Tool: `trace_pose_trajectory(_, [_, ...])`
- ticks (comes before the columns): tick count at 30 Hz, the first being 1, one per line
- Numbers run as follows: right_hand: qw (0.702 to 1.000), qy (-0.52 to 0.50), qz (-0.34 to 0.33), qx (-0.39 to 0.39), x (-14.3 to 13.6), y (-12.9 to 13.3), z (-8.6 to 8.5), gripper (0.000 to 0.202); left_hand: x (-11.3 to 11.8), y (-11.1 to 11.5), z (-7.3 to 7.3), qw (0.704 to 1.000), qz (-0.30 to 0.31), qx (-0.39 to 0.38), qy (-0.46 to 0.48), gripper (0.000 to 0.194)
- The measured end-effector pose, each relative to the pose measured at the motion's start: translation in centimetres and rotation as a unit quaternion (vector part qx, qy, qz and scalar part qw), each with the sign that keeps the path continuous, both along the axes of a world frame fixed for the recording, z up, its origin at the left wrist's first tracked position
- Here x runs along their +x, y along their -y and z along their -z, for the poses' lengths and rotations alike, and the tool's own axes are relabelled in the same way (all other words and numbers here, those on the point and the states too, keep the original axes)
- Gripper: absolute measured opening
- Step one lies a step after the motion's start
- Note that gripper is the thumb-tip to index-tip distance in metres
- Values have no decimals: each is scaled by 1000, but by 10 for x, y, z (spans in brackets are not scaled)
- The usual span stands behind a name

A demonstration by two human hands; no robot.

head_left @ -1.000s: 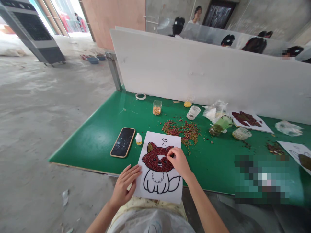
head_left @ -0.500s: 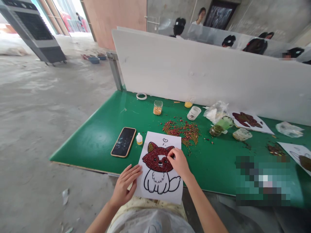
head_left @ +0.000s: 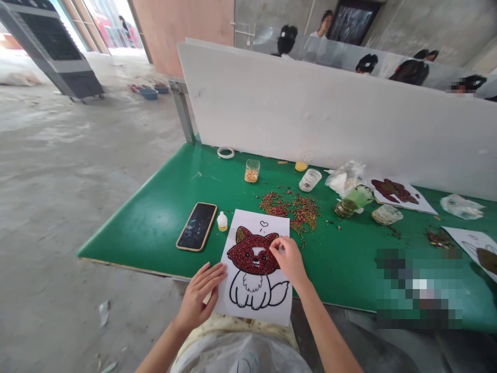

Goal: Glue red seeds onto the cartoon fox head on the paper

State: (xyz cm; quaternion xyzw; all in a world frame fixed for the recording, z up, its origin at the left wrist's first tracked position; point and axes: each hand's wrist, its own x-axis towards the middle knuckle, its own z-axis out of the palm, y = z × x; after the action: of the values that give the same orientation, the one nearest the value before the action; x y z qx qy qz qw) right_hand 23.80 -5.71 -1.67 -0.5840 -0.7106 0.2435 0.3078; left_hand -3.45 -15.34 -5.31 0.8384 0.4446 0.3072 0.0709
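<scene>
A white sheet with a cartoon fox drawing [head_left: 251,290] lies at the table's front edge, its lower end overhanging. Dark red beans cover the fox's head; green ones fill the left ear, and the body is bare outline. My left hand [head_left: 204,291] lies flat with fingers stretched on the sheet's left edge. Over the right side of the fox's head, my right hand [head_left: 288,257] is closed in a pinch; whatever sits between thumb and finger is too small to make out. Loose red and green beans [head_left: 289,210] are scattered just beyond the sheet. A small glue bottle [head_left: 222,221] stands upright left of it.
A phone [head_left: 196,227] lies left of the bottle. Behind are a cup of yellow kernels [head_left: 252,171], a tape roll [head_left: 225,152] and a tipped clear cup [head_left: 310,180]. To the right lie a green-tinted cup [head_left: 354,201] and plastic bags. A white partition [head_left: 310,114] borders the table's back.
My right hand has shifted very slightly over the right side of the fox's head, still pinching. My left hand stays on the sheet's edge.
</scene>
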Motion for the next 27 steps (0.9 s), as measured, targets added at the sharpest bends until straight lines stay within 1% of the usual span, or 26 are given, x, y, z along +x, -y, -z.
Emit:
trace_pose_trajectory(2, [1000, -1, 17, 13, 3, 2, -2, 11, 0, 0, 1, 1000, 0, 0, 0, 45])
trace_pose_trajectory(4, [999, 8, 19, 29, 6, 5, -3, 13, 0, 0, 1, 1000, 0, -1, 1, 45])
trace_pose_trajectory(8, [997, 43, -25, 59, 10, 14, -2, 24, 0, 0, 2, 1000, -5, -1, 4, 45])
trace_pose_trajectory(11, [992, 79, -62, 75, 12, 22, 0, 28, 1, 0, 2, 1000, -5, -2, 5, 44])
trace_pose_trajectory(14, [988, 98, -75, 88, 15, 27, 2, 30, 1, 0, 2, 1000, -2, 0, 8, 44])
trace_pose_trajectory(16, [989, 91, -68, 92, 18, 26, 3, 32, 1, 0, 1, 1000, -1, 0, 8, 45])
trace_pose_trajectory(18, [993, 61, -32, 95, 26, 24, 2, 31, 1, 0, 1, 1000, 1, -2, 7, 45])
trace_pose_trajectory(20, [996, 6, 31, 87, 37, 20, 0, 31, 0, 0, 0, 1000, 4, -2, 8, 45])
trace_pose_trajectory(22, [992, -71, 94, 43, 54, 16, -3, 34, 0, 0, 0, 1000, 7, -3, 8, 45])
trace_pose_trajectory(23, [986, -116, 117, 6, 63, 14, -5, 36, 0, 0, -1, 1000, 8, -5, 8, 46])
trace_pose_trajectory(25, [964, -207, 160, -54, 83, 13, -7, 38, 0, 0, -1, 1000, 10, -9, 6, 46])
trace_pose_trajectory(27, [936, -274, 209, -69, 104, 14, -7, 39, -1, 0, -2, 1000, 12, -10, 1, 48])
